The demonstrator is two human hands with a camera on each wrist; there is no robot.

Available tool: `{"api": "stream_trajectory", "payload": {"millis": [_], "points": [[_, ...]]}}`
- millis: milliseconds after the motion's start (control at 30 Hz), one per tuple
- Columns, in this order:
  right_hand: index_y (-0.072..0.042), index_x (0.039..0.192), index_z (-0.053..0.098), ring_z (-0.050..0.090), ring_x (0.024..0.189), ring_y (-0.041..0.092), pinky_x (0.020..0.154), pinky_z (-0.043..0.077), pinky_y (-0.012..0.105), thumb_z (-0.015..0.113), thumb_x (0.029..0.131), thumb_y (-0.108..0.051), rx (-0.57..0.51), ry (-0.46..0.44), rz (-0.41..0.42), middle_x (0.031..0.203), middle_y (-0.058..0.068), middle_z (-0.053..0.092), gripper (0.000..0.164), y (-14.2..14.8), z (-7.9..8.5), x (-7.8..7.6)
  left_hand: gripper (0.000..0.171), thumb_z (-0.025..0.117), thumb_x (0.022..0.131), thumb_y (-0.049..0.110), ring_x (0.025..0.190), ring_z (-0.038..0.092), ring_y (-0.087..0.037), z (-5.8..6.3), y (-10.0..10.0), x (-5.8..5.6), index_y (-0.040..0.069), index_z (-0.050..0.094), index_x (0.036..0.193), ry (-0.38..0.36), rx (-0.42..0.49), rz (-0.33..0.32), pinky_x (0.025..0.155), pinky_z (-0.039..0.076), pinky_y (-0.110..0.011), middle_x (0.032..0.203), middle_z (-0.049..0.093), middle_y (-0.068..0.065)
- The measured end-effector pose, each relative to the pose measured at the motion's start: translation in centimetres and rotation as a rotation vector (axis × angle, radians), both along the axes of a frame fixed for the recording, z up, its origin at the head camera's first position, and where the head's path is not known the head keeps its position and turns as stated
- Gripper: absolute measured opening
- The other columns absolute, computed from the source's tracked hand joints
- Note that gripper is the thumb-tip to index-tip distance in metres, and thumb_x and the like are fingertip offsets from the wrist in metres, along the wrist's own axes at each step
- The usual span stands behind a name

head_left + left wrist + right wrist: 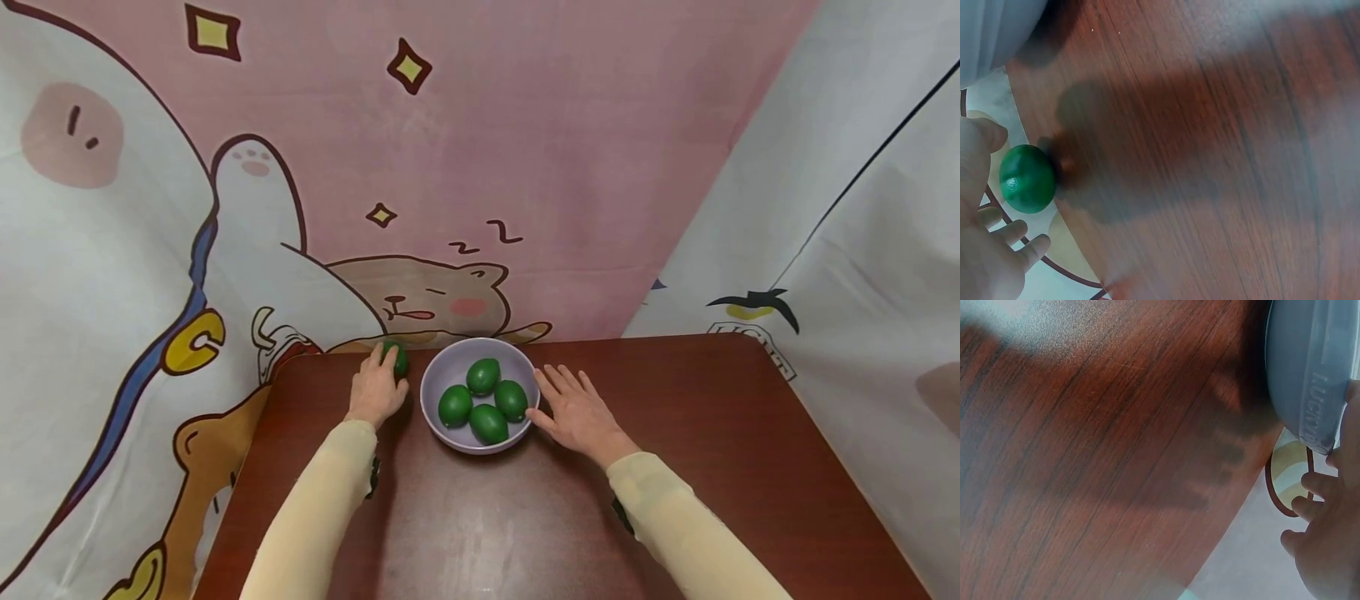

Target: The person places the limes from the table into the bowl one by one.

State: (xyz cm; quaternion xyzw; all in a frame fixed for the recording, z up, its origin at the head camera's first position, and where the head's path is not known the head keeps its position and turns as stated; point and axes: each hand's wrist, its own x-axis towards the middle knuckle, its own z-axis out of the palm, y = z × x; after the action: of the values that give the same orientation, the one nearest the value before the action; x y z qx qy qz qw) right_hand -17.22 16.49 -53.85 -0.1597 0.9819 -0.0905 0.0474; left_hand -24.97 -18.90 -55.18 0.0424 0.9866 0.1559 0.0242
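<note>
A green lime (400,360) sits near the table's back edge, left of the bowl. My left hand (377,390) reaches over it from the front, fingertips overlapping it in the head view. In the left wrist view the lime (1027,179) shows between the thumb and the loosely spread fingers (1034,249). A lavender bowl (480,449) with several green limes (489,424) in it stands at the middle back. Beside its right wall is my right hand (581,417), fingers extended and spread, with thumb and index tips right at the rim. Nothing is in that palm.
The brown wooden table (480,525) extends toward me and to both sides. Right behind its back edge hangs a cloth (585,167) printed with cartoon animals. A pale printed cloth (885,275) borders the right side.
</note>
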Motion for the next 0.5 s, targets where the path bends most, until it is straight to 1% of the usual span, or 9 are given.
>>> {"api": "stream_trajectory", "payload": {"millis": [300,500], "points": [[-0.016,0.155,0.025,0.019,0.147,0.033,0.118,0.012,0.055,0.042,0.095,-0.061,-0.002,-0.015,-0.002,0.158,0.012,0.027,0.078,-0.05,0.21,0.08,0.067,0.058,0.091,0.026,0.136,0.031,-0.044,0.1,0.18,-0.33,0.009,0.033,0.151,-0.028,-0.016,0.009,0.1,0.036,-0.062,0.157,0.02,-0.023],[-0.015,0.155,0.027,0.021,0.147,0.034,0.117,0.013,0.055,0.044,0.094,-0.06,-0.008,-0.006,0.001,0.157,0.013,0.029,0.077,-0.07,0.26,0.04,0.068,0.058,0.092,0.027,0.138,0.028,-0.044,0.03,0.31,-0.29,0.01,0.032,0.151,-0.07,-0.009,0.02,0.103,0.033,-0.064,0.158,0.018,-0.022]]}}
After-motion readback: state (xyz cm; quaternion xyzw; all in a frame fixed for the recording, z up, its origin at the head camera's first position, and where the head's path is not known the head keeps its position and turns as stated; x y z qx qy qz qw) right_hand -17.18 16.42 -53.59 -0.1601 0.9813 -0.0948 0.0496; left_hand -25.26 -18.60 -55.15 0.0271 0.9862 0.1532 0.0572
